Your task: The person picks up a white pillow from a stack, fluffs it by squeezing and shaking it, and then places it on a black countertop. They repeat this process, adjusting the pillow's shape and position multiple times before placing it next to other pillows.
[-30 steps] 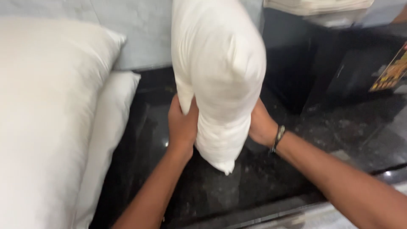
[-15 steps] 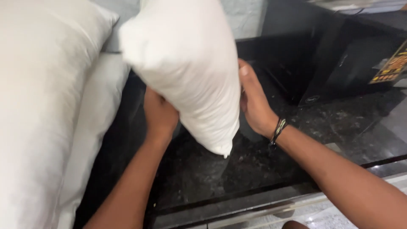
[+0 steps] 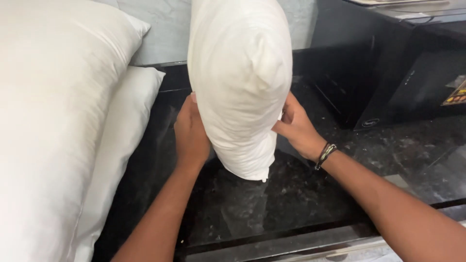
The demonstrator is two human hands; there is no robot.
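Note:
A plump white pillow [image 3: 240, 73] stands upright above a black stone counter [image 3: 272, 204], one lower corner pointing down. My left hand [image 3: 191, 133] presses flat against its left side. On the other side my right hand [image 3: 297, 127], with a braided band at the wrist, grips the pillow's right edge. Both hands hold it between them, its top cut off by the frame.
Two more white pillows lie at the left: a big one [image 3: 53, 121] on a flatter one [image 3: 121, 140]. A black box-shaped appliance [image 3: 393, 63] stands at the back right. A grey marble wall [image 3: 160, 29] rises behind the counter.
The pillow was tilted to the left half a second ago and now stands upright again. Both hands have shifted with it and stay pressed on its sides.

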